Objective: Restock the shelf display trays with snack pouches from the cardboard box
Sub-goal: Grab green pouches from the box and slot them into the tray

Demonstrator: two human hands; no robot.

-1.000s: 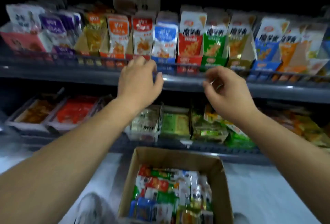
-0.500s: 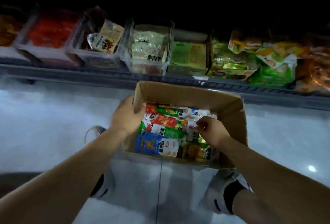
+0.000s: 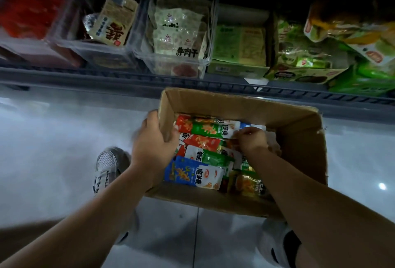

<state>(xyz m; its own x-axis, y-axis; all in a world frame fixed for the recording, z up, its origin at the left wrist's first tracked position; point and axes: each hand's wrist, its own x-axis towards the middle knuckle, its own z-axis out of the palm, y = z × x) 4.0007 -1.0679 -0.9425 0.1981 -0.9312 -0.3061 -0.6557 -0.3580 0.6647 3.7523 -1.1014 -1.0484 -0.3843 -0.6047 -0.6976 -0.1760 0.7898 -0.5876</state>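
Moved: both hands, from upper shelf down to cardboard box
Left hand: grips box's left wall
Right hand: pinches green pouch

I am looking into a shop, at the snack aisle of a grocery or convenience store. Beyond my left hand runs a grey shelf rail carrying clear display trays set side by side, each stocked with printed packets of a single product. Beyond my right hand, open retail cartons of green packets sit on the same shelf. Between the hands, a cardboard box holds matching branded snack pouches in red, green and blue. Below both hands lies a pale, glossy tiled floor.
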